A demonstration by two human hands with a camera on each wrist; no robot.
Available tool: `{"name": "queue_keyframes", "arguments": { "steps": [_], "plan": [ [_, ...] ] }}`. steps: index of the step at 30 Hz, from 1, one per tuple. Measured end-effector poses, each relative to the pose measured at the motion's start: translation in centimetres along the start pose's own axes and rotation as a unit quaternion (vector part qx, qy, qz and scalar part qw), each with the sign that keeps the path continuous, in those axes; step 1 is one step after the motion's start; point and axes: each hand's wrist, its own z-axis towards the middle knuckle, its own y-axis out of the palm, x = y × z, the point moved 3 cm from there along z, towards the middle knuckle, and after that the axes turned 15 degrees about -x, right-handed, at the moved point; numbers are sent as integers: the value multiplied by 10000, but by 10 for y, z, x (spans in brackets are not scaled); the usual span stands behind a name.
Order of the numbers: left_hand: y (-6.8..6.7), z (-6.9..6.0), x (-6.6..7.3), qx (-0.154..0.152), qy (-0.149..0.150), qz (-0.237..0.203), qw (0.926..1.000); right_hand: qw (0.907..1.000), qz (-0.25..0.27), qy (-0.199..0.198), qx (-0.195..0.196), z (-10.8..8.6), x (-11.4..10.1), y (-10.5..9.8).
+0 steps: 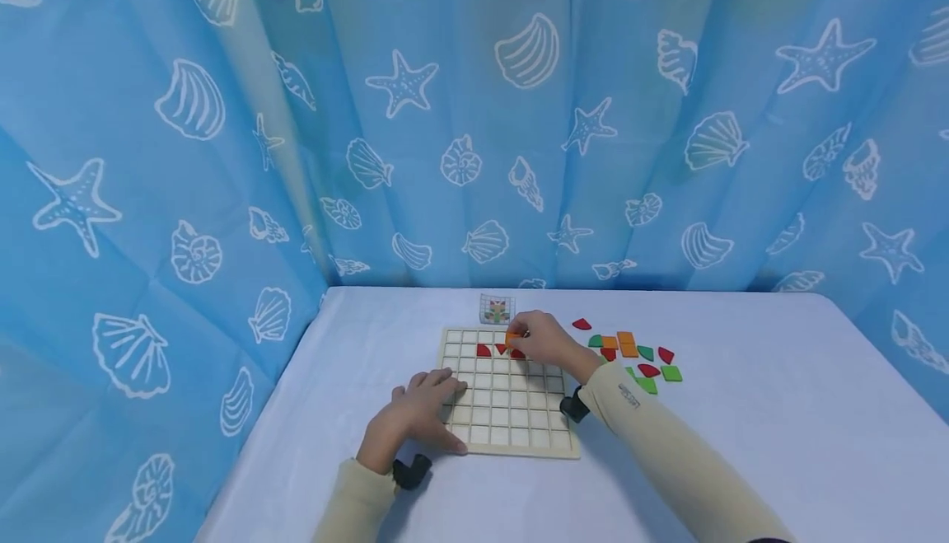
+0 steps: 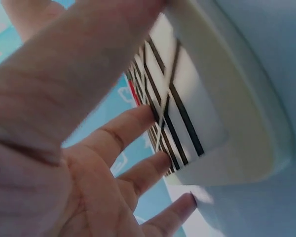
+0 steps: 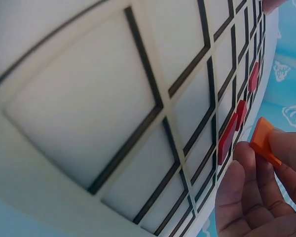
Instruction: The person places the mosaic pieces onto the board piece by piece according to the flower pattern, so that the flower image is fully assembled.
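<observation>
On the white-covered bench (image 1: 778, 378), one grid board (image 1: 511, 451) is lying flat, and one orange tile (image 3: 260, 136) is being held over its far part, at about 12 o'clock from the board's centre. The right hand (image 1: 544, 339) is pinching this tile between thumb and fingers; I cannot tell if the tile is touching the board. In the right wrist view, one corner is pointing to about 12 o'clock and the lower thin edge is running from 10 to 4 o'clock. Fingers are covering part of it, so which side is the long axis I cannot tell.

The left hand (image 1: 423, 411) is resting at the board's 9 o'clock side, its fingers spread. Three red pieces (image 1: 483, 350) are lying in one row on the board, near the tile.

At 2 o'clock from the board, loose pieces are lying: four red pieces (image 1: 666, 356), three orange pieces (image 1: 628, 352) and at least five green pieces (image 1: 671, 373), some being partly hidden. One picture card (image 1: 497, 309) is standing or lying just beyond the board's 12 o'clock edge.
</observation>
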Motion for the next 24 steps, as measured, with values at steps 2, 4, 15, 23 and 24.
{"name": "queue_keyframes", "arguments": {
  "steps": [2, 4, 15, 23, 24],
  "plan": [
    [0, -1, 0, 51, 13, -3, 10000, 10000, -29, 0, -25, 2, -2, 1],
    [0, -1, 0, 87, 49, 9, 9999, 10000, -35, -1, -32, 3, -2, 2],
    [3, -2, -2, -25, 110, 157, 9998, 9995, 253, -133, -141, 4, -6, 14],
    [0, -3, 0, 5, 124, 186, 9998, 9998, 125, -91, -150, 8, -11, 15],
    [-1, -3, 0, 20, 116, 212, 9997, 9997, 138, -94, -161, 8, -12, 15]
  ]
}}
